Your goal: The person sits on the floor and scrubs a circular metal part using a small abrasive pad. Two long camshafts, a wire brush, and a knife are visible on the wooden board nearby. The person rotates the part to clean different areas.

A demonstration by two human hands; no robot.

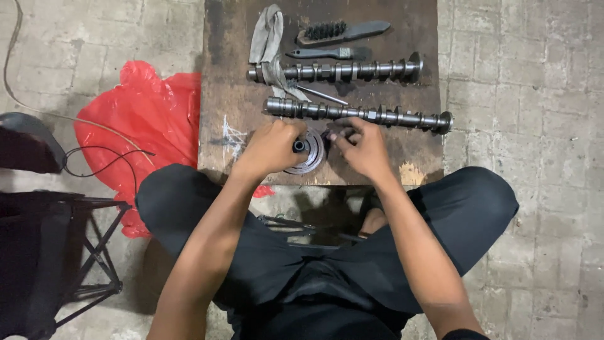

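I sit cross-legged before a dark wooden board (226, 94). My left hand (272, 148) grips a round metal gear-like part (310, 157) resting on the board's near edge. My right hand (363, 146) pinches something small at that part's right side; what it is stays hidden under the fingers. Just beyond my hands lies a long metal camshaft (358, 114). A second camshaft (343, 70) lies farther back, with a grey rag (267, 41) draped over its left end.
A wire brush (343, 31) and a dark-handled tool (327, 53) lie at the board's far end. A red plastic sheet (145, 119) lies on the paving to the left. A black stand (69, 252) and a cable are at far left.
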